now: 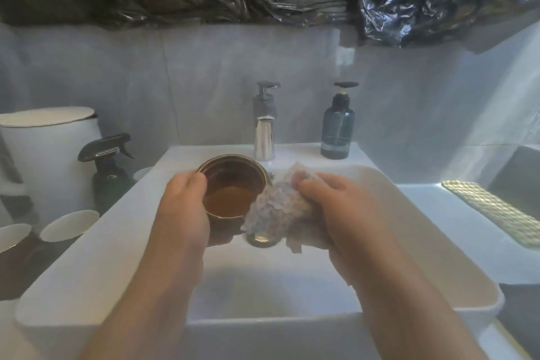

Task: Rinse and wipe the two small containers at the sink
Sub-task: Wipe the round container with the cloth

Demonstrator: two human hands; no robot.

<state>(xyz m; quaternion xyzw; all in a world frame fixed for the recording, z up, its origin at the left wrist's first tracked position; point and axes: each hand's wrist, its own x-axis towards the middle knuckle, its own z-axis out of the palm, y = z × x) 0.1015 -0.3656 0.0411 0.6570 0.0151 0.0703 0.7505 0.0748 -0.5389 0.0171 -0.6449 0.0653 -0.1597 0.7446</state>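
Left hand (pixel 183 207), on my head view, is curling around one brown container (pixel 230 193) at mid-frame, holding it over the sink (pixel 87 257). Right hand (pixel 336 210) is clenching one crumpled cloth (pixel 271 213) against its right side. I am counting two white cups (pixel 70 225) lower left, one blue pump bottle (pixel 337 128), and one spray bottle (pixel 108 169).
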